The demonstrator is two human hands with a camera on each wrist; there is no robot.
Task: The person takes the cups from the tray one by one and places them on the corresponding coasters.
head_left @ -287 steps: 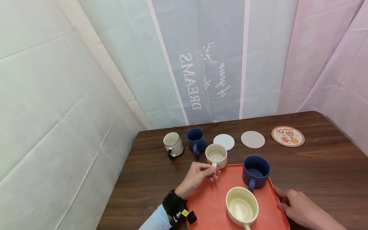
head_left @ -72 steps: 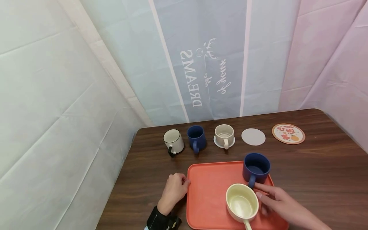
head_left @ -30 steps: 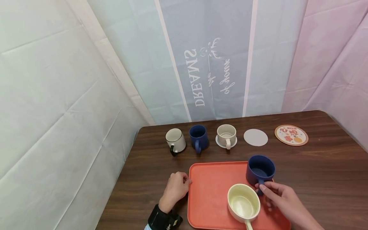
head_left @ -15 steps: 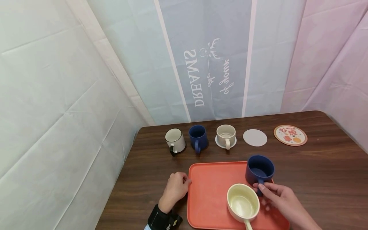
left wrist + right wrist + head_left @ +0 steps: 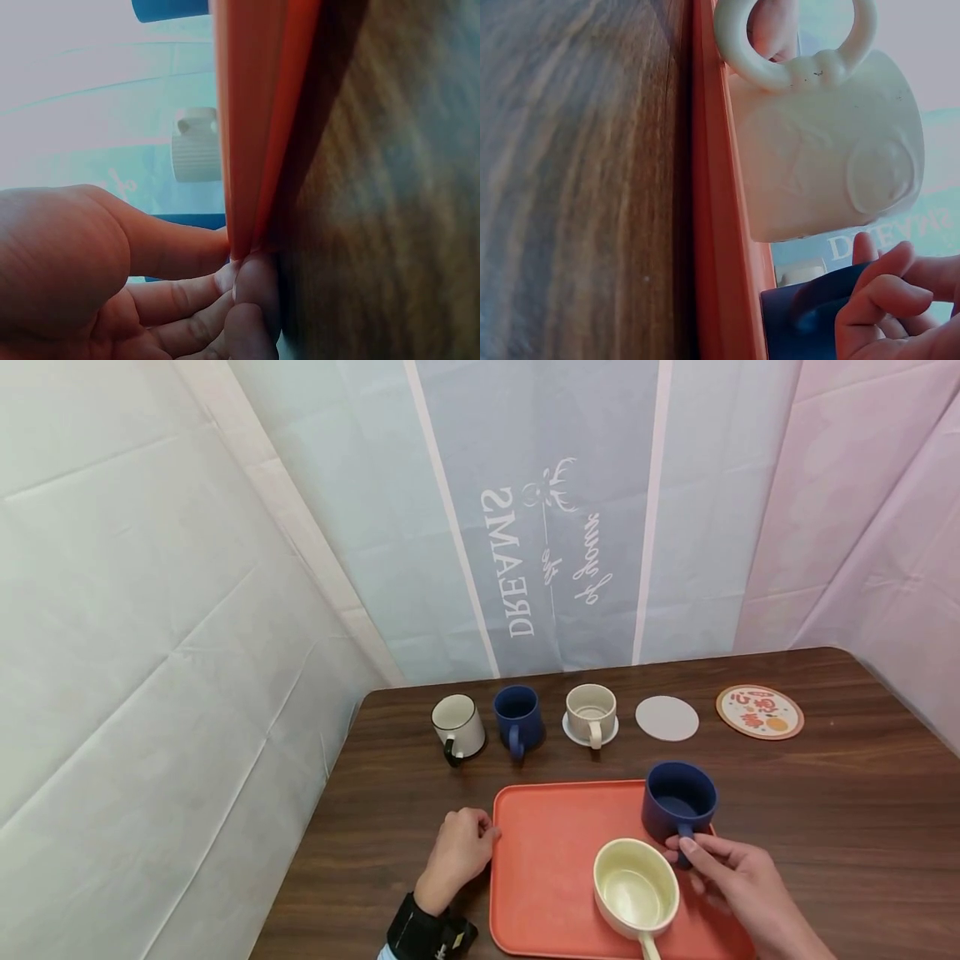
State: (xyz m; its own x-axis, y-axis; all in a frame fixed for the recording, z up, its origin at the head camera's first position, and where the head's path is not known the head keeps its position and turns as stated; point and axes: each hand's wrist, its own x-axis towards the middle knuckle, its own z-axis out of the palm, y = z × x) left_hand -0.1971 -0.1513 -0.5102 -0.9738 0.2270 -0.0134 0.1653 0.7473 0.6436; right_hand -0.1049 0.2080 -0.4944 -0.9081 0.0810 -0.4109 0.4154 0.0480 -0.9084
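My right hand (image 5: pixel 738 881) pinches the handle of a dark blue mug (image 5: pixel 678 806) at the back right corner of the orange tray (image 5: pixel 551 860). In the right wrist view, the mug (image 5: pixel 799 322) sits close by the tray's edge, partly behind my fingers. My left hand (image 5: pixel 457 852) is at the tray's left side; in the left wrist view its thumb and fingertips (image 5: pixel 255 289) grip the rim. A pale yellow cup (image 5: pixel 636 889) stands upright on the tray, left of my right hand, its handle toward me.
Along the table's back stand a white mug (image 5: pixel 459 731) with black handle, another blue mug (image 5: pixel 517 718) and a cream cup (image 5: pixel 591 710) on a white coaster (image 5: pixel 573 735). Right of them lie a plain coaster (image 5: pixel 667 718) and a patterned coaster (image 5: pixel 760 712).
My left hand has let go of the cream cup, now on its coaster, and moved to the tray's left rim. My right hand has left the tray's right edge and taken the blue mug's handle.
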